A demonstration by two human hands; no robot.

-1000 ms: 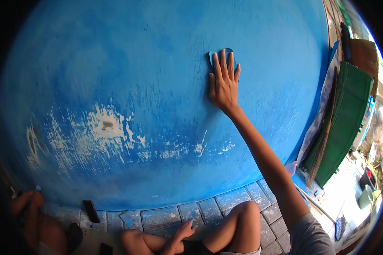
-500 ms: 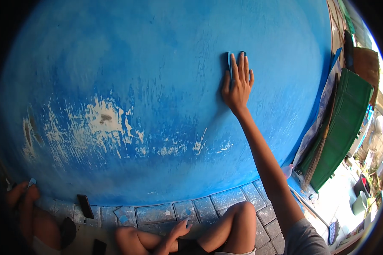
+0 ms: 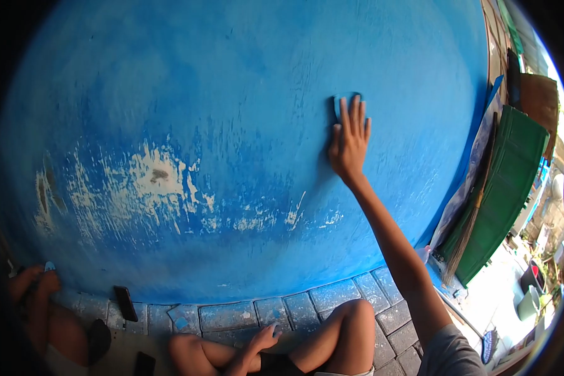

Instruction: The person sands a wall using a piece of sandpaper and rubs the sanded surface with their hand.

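Against the blue wall (image 3: 250,75), my right hand (image 3: 351,138) presses a thin blue sheet (image 3: 348,98) flat under its outstretched fingers; the sheet's top edge shows past the fingertips. Below the hand the paint is streaked with darker blue. My left hand (image 3: 264,339) rests low over my crossed legs, its fingers closed around a small greyish piece (image 3: 276,329) too small to name. To the left, a large patch of paint is worn to white (image 3: 160,178).
Another person's hands (image 3: 44,282) hold a small light-blue piece at lower left. A phone (image 3: 125,304) leans near the wall base on grey paving (image 3: 225,317). At right stand a green panel (image 3: 504,188), a broom (image 3: 467,241) and buckets (image 3: 529,304).
My right hand and the blue sheet have moved to the right across the wall, then slightly down. My left hand has stayed over my lap.
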